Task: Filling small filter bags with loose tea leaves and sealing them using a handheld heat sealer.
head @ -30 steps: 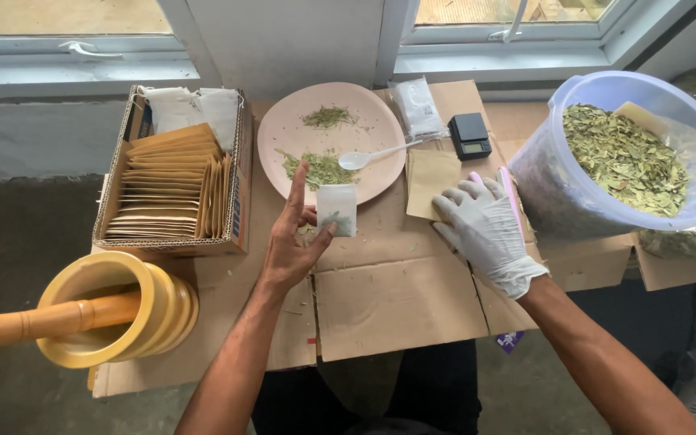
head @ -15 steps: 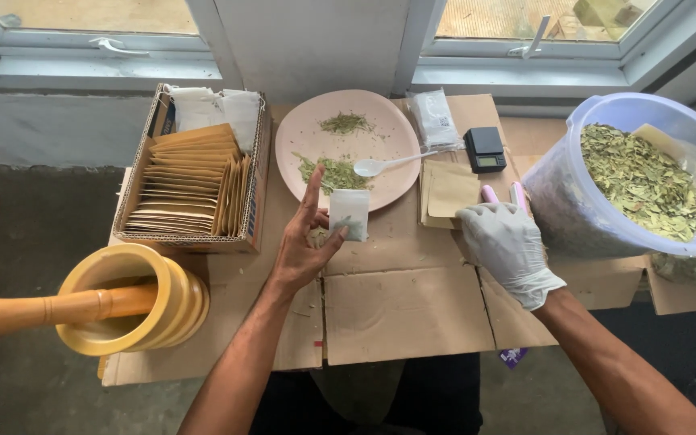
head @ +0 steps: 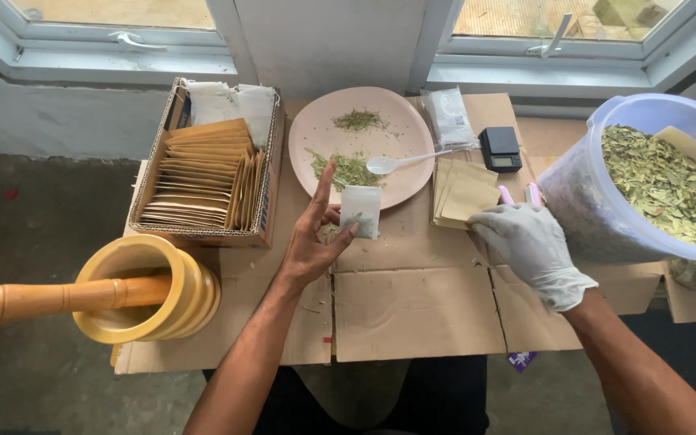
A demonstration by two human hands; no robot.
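While the bare left hand [head: 309,242] pinches 1 small white sachet [head: 361,211] upright, the gloved right hand [head: 529,246] rests open, empty, beside the envelopes [head: 467,193]; sealing or enveloping likely follows.

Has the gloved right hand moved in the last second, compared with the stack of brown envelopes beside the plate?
Yes. The right hand has slid down and right, off the loose envelopes toward the table's near edge.

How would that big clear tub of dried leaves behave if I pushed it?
The tub seems tilted rather than flat, so it may rock or tip. Dried leaves look light, so it probably slides easily. The gloved right hand rests beside it.
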